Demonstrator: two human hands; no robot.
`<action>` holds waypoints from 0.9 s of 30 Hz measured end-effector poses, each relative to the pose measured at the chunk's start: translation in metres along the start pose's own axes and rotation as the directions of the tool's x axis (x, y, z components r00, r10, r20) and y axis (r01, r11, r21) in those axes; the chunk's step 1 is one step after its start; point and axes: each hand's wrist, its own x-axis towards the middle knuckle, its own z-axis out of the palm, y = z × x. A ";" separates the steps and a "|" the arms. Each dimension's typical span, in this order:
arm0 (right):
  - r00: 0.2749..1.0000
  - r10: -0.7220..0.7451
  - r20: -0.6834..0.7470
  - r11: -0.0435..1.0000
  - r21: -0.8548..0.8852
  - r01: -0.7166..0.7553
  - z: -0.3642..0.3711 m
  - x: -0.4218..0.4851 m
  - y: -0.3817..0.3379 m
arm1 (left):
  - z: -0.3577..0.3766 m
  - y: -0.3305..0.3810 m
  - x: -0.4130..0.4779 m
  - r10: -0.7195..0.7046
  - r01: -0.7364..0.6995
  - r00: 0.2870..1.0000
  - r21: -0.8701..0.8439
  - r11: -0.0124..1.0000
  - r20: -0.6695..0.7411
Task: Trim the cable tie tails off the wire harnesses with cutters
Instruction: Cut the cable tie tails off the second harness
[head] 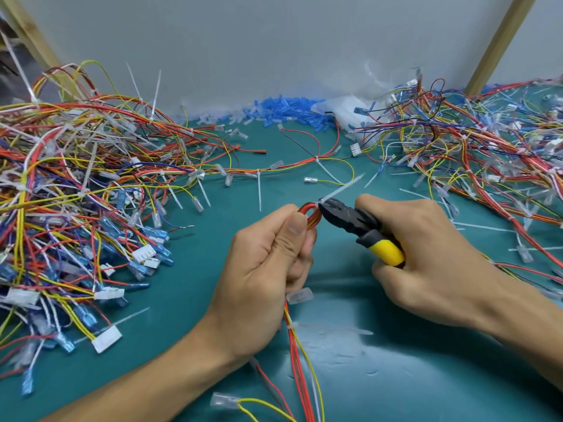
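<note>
Just past the fingertips of the left hand [274, 260], which grips a looped red-and-yellow harness [308, 209], a thin white plastic tail [343, 187] juts from the black, yellow-handled cutters [345, 218] clenched in the right hand [426, 254].

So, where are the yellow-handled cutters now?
In the head view, right of centre, the right hand holds the yellow-handled black cutters, tip at the white cable tie tail beside the left hand.

Here's the teal table [189, 300], and it's busy: a tangled harness pile [61, 193] fills the left, a second harness heap [487, 147] crowds the upper right, blue sleeves [283, 109] line the back at top centre, and cut tie tails [481, 227] lie scattered at the right.
</note>
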 end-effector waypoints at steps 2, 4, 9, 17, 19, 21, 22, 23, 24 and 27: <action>1.000 0.000 0.003 1.000 -0.027 0.000 -0.001 0.001 0.002 | -0.001 -0.001 0.001 -0.002 0.002 1.000 0.009 1.000 0.000; 1.000 -0.003 0.005 0.999 -0.038 0.003 -0.002 0.001 0.003 | -0.001 -0.003 0.002 -0.001 0.000 1.000 0.059 0.998 0.016; 0.999 -0.006 0.044 1.000 0.008 0.006 0.001 -0.003 -0.001 | 0.000 -0.007 0.000 -0.003 -0.005 0.999 0.230 0.973 0.033; 0.995 0.032 0.092 0.999 0.039 -0.036 -0.005 -0.004 -0.003 | -0.003 -0.009 0.001 0.073 -0.079 0.997 0.362 0.929 0.033; 0.997 0.041 0.069 0.997 0.056 -0.045 -0.004 -0.006 -0.005 | -0.002 -0.010 0.001 0.047 -0.056 0.998 0.294 0.954 0.035; 0.996 0.090 0.017 0.989 0.117 -0.091 -0.005 -0.006 -0.005 | -0.001 -0.007 0.000 0.041 -0.051 0.998 0.224 0.973 0.048; 0.991 0.133 -0.021 0.978 0.166 -0.128 -0.008 -0.005 -0.004 | 0.000 -0.005 0.000 0.035 -0.045 0.998 0.188 0.981 0.055; 0.982 0.175 -0.065 0.964 0.212 -0.158 -0.010 -0.003 -0.002 | -0.001 -0.003 0.000 0.021 -0.029 0.998 0.147 0.989 0.057; 0.972 0.207 -0.113 0.955 0.238 -0.176 -0.013 -0.001 0.001 | -0.002 -0.002 0.000 -0.001 -0.004 0.999 0.099 0.995 0.050; 0.954 0.247 -0.168 0.954 0.216 -0.209 -0.018 0.004 0.006 | -0.007 0.000 0.005 -0.150 0.151 0.989 -0.095 0.984 0.015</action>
